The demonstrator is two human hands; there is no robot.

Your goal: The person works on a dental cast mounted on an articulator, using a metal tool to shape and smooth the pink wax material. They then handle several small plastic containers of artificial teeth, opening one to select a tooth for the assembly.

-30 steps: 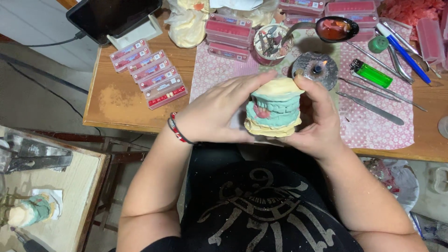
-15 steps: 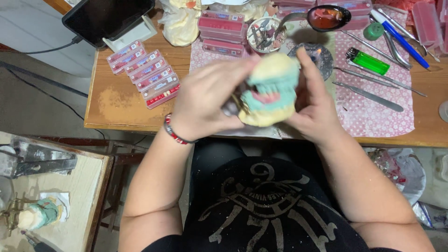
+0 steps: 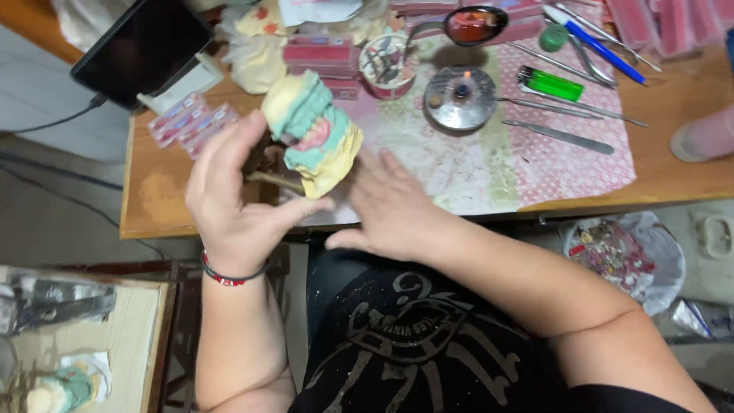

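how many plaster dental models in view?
2. One dental model is held up in the left hand; another dental model sits on the side stand at bottom left. More may be hidden among the clutter.

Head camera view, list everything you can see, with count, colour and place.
cream plaster dental model with green and pink wax: one, held up over the table's left part
wooden table: one, brown, across the top
pink patterned cloth: one, on the table's middle
green lighter: one, on the cloth
round metal burner dish: one, silver, left of the lighter
long metal hand tools: several, silver, right of the dish
blue pen: one, top right
clear trays of pink strips: a few, table's left part
black tablet: one, top left
left hand: red and black wristband, holds the model
right hand: open, just right of the model
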